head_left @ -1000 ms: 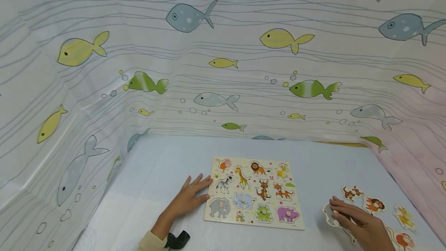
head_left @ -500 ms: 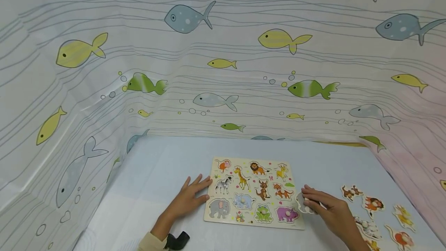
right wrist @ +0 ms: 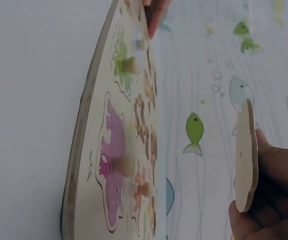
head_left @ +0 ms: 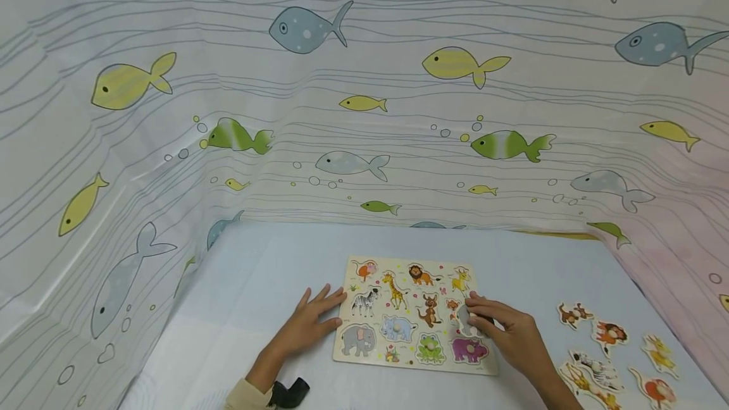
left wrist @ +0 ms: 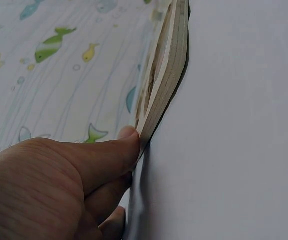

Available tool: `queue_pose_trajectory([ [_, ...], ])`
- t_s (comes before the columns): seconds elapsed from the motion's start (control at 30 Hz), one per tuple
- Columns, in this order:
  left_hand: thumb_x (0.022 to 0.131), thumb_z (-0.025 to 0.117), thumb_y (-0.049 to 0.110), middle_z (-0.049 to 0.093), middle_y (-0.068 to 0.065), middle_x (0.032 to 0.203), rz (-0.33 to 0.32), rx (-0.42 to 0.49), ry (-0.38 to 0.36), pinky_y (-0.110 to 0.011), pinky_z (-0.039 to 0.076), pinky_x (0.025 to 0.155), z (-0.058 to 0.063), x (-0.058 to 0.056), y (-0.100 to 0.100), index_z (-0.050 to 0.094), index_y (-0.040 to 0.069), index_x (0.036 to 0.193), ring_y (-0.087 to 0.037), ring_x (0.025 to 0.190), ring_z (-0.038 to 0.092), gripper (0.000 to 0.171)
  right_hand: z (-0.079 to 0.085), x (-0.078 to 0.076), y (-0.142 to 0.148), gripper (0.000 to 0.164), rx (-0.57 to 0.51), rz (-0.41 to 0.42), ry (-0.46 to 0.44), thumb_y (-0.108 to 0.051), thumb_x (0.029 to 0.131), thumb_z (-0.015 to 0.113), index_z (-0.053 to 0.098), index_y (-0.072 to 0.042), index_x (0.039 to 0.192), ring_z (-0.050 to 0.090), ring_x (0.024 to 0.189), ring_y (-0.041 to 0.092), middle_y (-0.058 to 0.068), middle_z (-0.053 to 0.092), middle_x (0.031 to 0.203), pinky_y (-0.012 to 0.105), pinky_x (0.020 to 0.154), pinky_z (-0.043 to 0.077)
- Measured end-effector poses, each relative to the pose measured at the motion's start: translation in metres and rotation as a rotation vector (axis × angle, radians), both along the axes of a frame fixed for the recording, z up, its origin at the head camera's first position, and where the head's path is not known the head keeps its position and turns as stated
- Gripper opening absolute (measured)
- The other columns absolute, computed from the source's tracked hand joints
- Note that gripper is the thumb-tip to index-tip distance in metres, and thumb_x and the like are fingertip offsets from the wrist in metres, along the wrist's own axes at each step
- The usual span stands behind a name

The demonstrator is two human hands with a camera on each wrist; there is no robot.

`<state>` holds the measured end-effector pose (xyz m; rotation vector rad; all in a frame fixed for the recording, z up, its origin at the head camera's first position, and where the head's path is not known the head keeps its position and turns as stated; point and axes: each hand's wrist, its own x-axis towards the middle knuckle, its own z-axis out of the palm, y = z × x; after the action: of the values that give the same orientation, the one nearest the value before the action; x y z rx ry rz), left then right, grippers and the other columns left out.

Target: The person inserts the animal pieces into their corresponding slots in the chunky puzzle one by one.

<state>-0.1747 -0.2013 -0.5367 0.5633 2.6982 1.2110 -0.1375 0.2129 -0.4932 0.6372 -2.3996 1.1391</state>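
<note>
A wooden animal puzzle board (head_left: 416, 364) lies on the table. My left hand (head_left: 307, 321) lies at its left edge with fingers spread, and in the left wrist view the thumb of my left hand (left wrist: 88, 165) touches the board's side (left wrist: 169, 80). Over the board's right part, my right hand (head_left: 509, 331) pinches a grey animal puzzle piece (head_left: 467, 321). Seen edge-on in the right wrist view, this piece (right wrist: 245, 160) stands apart from the board. A knobbed purple hippo (head_left: 469, 350), green frog (head_left: 431, 348) and blue rhino (head_left: 397, 328) sit in the board. The grey elephant (head_left: 359, 340) shows no knob.
Several loose pieces lie right of the board, among them a lion (head_left: 610, 335), a zebra (head_left: 595, 369), a giraffe (head_left: 589, 391) and a monkey (head_left: 656, 388). Fish-patterned sheeting (head_left: 364, 131) rises behind the table. A black object (head_left: 289, 393) is by the left sleeve.
My right hand has carried the grey piece leftward from beside the loose pieces to over the board, uncovering the zebra and giraffe. The left hand has stayed at the board's edge.
</note>
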Motion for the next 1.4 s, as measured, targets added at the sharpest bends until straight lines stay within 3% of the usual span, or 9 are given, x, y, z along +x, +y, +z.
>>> queue_pose_trajectory([
  [0.13,0.093,0.069,0.027,0.046,-0.003,0.154,-0.008,-0.007,-0.017,-0.057,-0.003,0.127,-0.002,-0.001,0.0,0.053,0.013,0.145,-0.035,0.152,0.026,0.056,-0.001,-0.001,-0.012,0.03,-0.005,0.02,0.013,0.001,0.08,0.079,0.078,-0.014,0.105,0.066,0.116,0.002,0.006,0.076,0.113,0.003,0.095,0.047],
  [0.47,0.093,0.07,0.025,0.047,-0.005,0.154,-0.016,-0.011,0.022,-0.06,-0.001,0.126,-0.001,-0.002,0.002,0.054,0.012,0.144,-0.037,0.151,0.028,0.055,-0.001,-0.008,-0.035,0.024,-0.028,0.091,-0.005,-0.003,0.082,0.079,0.077,-0.015,0.102,0.069,0.115,0.015,0.007,0.075,0.114,0.005,0.091,0.05],
  [0.67,0.093,0.069,0.024,0.045,-0.005,0.155,-0.025,-0.037,0.017,-0.059,-0.001,0.126,0.001,-0.003,0.004,0.053,0.013,0.145,-0.035,0.152,0.027,0.056,-0.004,-0.012,-0.047,0.02,-0.022,0.123,-0.041,-0.01,0.085,0.077,0.077,-0.019,0.102,0.069,0.114,0.016,0.004,0.075,0.114,0.009,0.08,0.054],
  [0.9,0.094,0.069,0.025,0.044,-0.001,0.156,-0.007,-0.057,-0.008,-0.056,-0.002,0.128,0.001,-0.004,0.003,0.052,0.016,0.146,-0.03,0.153,0.025,0.056,-0.006,-0.018,-0.062,0.022,-0.037,0.194,0.006,-0.007,0.085,0.077,0.078,-0.012,0.106,0.072,0.109,0.02,0.006,0.076,0.112,0.012,0.089,0.055],
  [1.13,0.093,0.07,0.025,0.045,-0.001,0.155,0.004,-0.048,-0.018,-0.056,-0.002,0.127,0.0,-0.002,0.0,0.053,0.016,0.146,-0.031,0.153,0.026,0.056,-0.009,-0.02,-0.078,0.023,-0.01,0.16,-0.052,-0.014,0.085,0.078,0.078,-0.015,0.108,0.071,0.111,0.018,-0.001,0.075,0.116,0.021,0.089,0.059],
  [1.4,0.093,0.07,0.024,0.045,-0.001,0.155,0.006,-0.05,-0.015,-0.056,-0.002,0.127,0.001,-0.001,0.0,0.053,0.015,0.146,-0.031,0.153,0.026,0.055,-0.009,-0.021,-0.094,0.029,-0.011,0.173,-0.052,-0.015,0.086,0.078,0.076,-0.009,0.114,0.069,0.116,0.023,0.008,0.072,0.123,0.024,0.089,0.06],
])
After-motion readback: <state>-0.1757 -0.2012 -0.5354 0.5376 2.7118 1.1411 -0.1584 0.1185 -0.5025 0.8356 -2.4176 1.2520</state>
